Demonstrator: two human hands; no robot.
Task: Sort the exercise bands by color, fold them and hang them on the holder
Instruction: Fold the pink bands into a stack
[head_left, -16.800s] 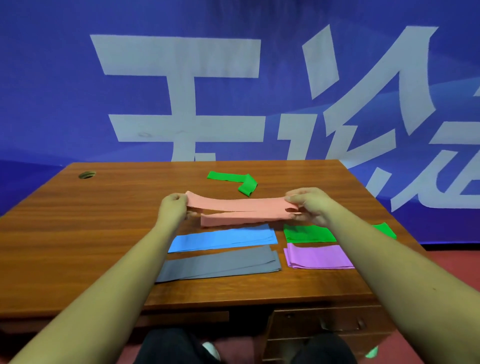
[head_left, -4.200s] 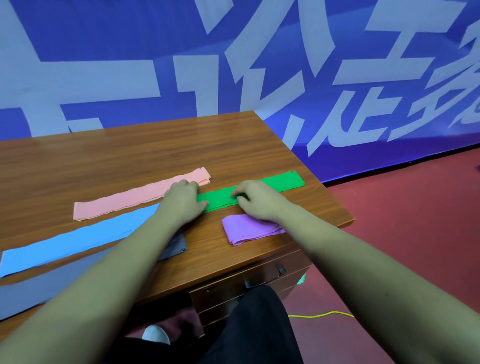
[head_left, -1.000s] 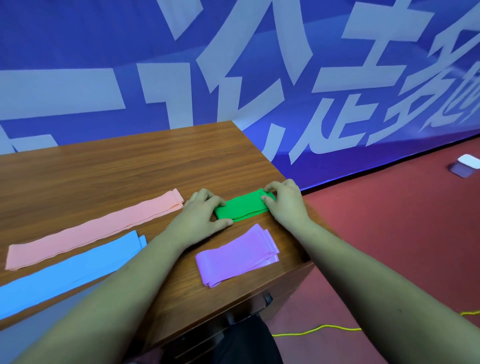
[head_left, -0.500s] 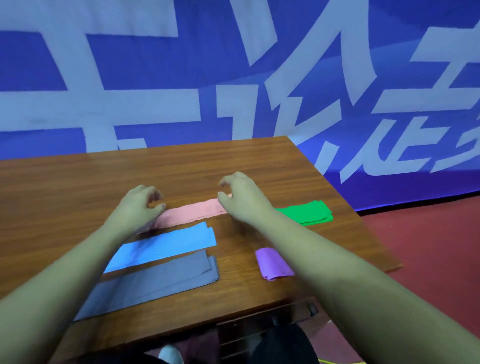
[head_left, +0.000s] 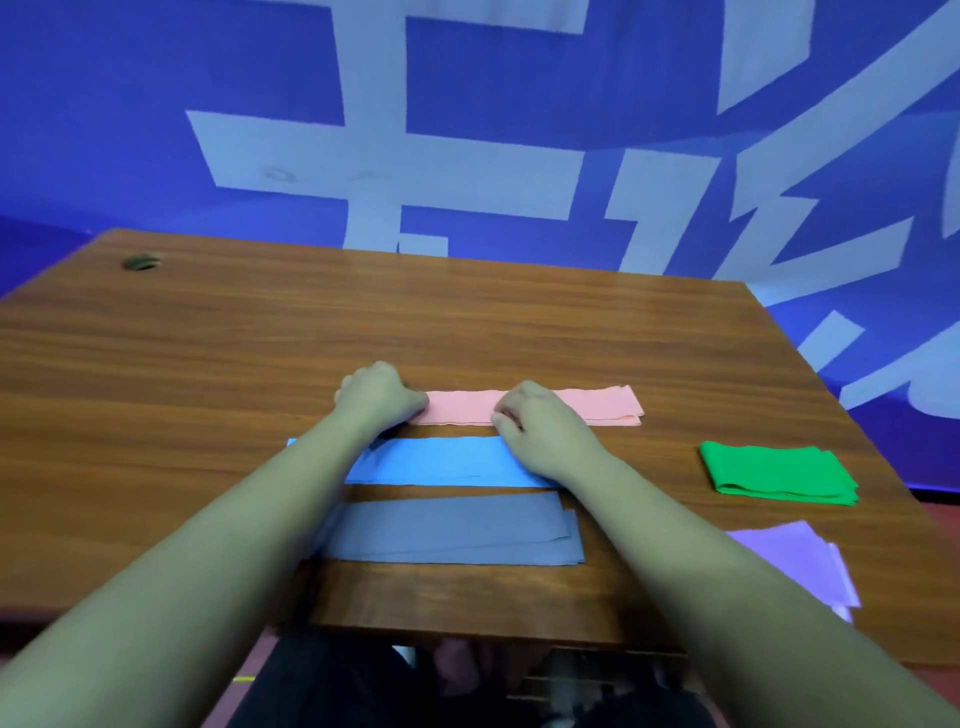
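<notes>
Three long bands lie in parallel rows on the wooden desk (head_left: 208, 364): a pink band (head_left: 597, 405) farthest, a blue band (head_left: 436, 462) in the middle, a grey band (head_left: 447, 530) nearest. My left hand (head_left: 376, 397) grips the pink band's left end with curled fingers. My right hand (head_left: 535, 421) pinches the pink band near its middle, its wrist over the blue band. A folded green band (head_left: 779, 475) lies at the right. A folded purple band (head_left: 795, 558) lies at the near right corner. No holder is in view.
A round cable hole (head_left: 140, 262) sits at the desk's far left corner. A blue banner with white characters (head_left: 467, 156) hangs behind the desk. Desk drawers (head_left: 597, 670) and my dark-clothed legs show below the front edge.
The view has swung left from the desk's right end. Both hands left the folded green band and came down onto the pink band, left at its end, right near its middle.
</notes>
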